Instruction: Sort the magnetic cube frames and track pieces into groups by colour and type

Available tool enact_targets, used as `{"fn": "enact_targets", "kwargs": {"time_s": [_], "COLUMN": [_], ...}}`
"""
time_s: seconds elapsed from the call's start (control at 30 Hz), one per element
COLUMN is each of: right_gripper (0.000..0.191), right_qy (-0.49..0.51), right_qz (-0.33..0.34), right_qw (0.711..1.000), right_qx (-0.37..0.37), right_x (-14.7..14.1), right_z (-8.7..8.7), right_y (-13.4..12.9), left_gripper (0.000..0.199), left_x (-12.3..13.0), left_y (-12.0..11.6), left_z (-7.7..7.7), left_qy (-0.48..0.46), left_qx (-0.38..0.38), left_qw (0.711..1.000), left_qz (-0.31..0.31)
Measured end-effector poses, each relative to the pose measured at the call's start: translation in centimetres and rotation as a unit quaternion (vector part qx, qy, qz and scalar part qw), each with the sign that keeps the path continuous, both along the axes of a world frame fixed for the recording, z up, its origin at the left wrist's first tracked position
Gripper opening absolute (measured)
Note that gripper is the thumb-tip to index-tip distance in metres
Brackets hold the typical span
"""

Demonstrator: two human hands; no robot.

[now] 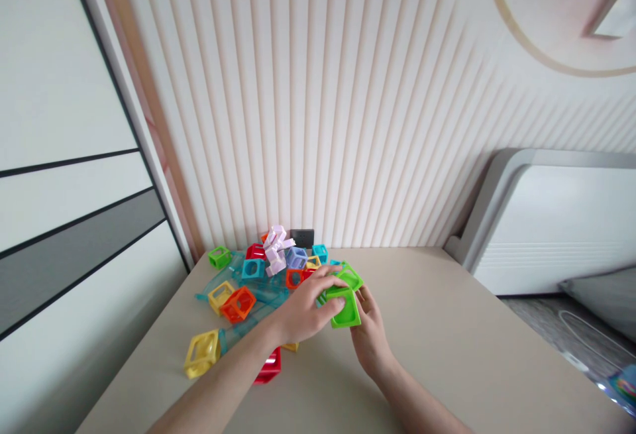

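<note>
I'm looking into a home, likely a bedroom: I see a pale headboard [566, 222] with a grey pillow [603, 298], a fluted wall [322, 103], white cabinet-like panels [59, 76] and colourful toy cubes [202, 354].

No text or number can be read; none on the green block [349, 315] at the left hand [307, 305]. The purple block [297, 259] beyond shows none.
</note>
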State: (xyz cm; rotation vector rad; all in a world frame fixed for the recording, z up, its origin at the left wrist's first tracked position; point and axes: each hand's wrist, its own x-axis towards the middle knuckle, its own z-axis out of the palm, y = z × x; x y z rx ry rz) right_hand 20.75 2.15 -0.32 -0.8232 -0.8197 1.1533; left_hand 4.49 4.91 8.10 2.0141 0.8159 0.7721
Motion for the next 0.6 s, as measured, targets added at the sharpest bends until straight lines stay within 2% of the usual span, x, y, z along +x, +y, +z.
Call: {"fn": "enact_targets", "kwargs": {"time_s": [0.13,0.37,0.47,0.6], "right_gripper": [0.051,0.050,0.054,0.061], "right_qy": [-0.016,-0.029,-0.057,-0.098], "right_qz": [0.013,0.005,0.025,0.069], "right_qw": [1.000,0.999,0.998,0.991], "right_qx": [0.015,-0.014,0.016,0.066], "right_x": [0.0,-0.1,-0.3,-0.5], "right_z": [0.1,-0.7,-0.8,0.1], "right_y": [-0.3,-0.6,-0.9,-1.5], "left_gripper": [0.034,0.032,0.031,0.031], "left_x": [-0.6,-0.9,-0.9,-0.8], "left_y": [-0.3,-0.1,0.1,0.2], "left_z": [-0.3,0.2,0.2,0.0], "left_qy": [0.013,-0.011,-0.006,0.015], "left_qx": [-0.014,0.019,0.040,0.061], "left_qw": [1.000,0.998,0.995,0.992], "left_qz": [0.007,0.060,0.095,0.111]}}
